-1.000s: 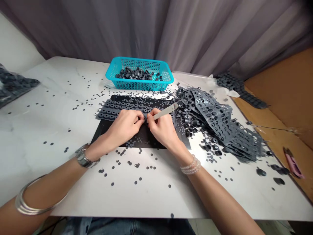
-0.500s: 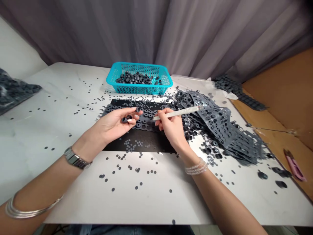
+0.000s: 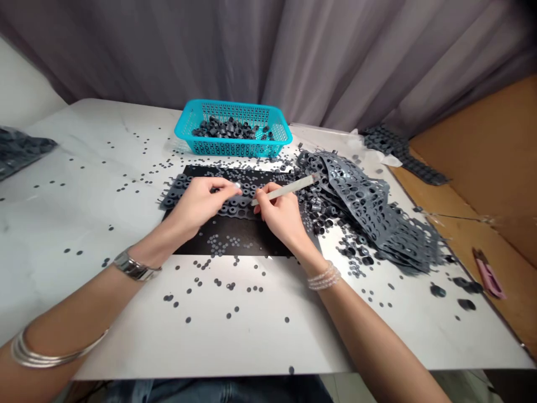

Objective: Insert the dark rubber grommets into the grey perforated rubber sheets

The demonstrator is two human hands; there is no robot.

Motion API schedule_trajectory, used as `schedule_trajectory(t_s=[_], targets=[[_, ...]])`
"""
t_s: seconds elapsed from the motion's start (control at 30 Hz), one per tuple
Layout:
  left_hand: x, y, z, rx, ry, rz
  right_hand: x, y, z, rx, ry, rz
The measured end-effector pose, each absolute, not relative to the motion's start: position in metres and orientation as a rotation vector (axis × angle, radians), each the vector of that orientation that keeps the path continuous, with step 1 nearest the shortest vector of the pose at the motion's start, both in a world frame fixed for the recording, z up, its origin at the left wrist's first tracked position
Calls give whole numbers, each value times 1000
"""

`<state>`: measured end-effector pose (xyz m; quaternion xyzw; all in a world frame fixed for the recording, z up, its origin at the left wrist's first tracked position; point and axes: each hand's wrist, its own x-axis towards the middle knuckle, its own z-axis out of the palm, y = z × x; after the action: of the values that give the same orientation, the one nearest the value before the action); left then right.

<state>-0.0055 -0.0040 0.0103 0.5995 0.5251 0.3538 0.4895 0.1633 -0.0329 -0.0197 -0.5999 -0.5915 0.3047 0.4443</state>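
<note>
Sheet of rings (image 3: pixel 234 209) hides partly behind the left hand (image 3: pixel 201 201), hold indiscernible; the right hand (image 3: pixel 283 215) grips a stick (image 3: pixel 296 185).

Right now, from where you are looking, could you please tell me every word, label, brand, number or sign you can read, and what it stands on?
No text can be read anywhere in this view.
Pale flat tool in the right hand: no legible marking.
Metal watch on the left wrist: any marking is too small to read.
Blue basket: no lettering visible.
Pink-handled tool: too blurred to tell.
</note>
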Motion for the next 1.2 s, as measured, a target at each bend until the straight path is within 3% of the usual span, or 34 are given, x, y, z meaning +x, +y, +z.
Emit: schedule_trajectory(t_s=[0.13,0.4,0.5,0.6,0.77,1.03,1.2], targets=[[0,-7,8,2160,1444,647,162,-34,-18,-1513,-1516,714],[8,-8,-3,2417,1391,533,158,-34,-13,-1521,-1651,601],[3,-6,3,2106,1409,743,159,-33,-12,-1533,-1639,616],[-11,1,12,1386,1252,1015,160,-33,-15,-1523,-1574,693],[-25,13,19,524,924,992,165,-31,-23,-1389,-1281,881],[-8,-1,25,246,885,1037,177,-29,-15,-1198,-901,1035],[-12,25,36,398,940,1064,174,-29,-15,-1208,-898,1033]])
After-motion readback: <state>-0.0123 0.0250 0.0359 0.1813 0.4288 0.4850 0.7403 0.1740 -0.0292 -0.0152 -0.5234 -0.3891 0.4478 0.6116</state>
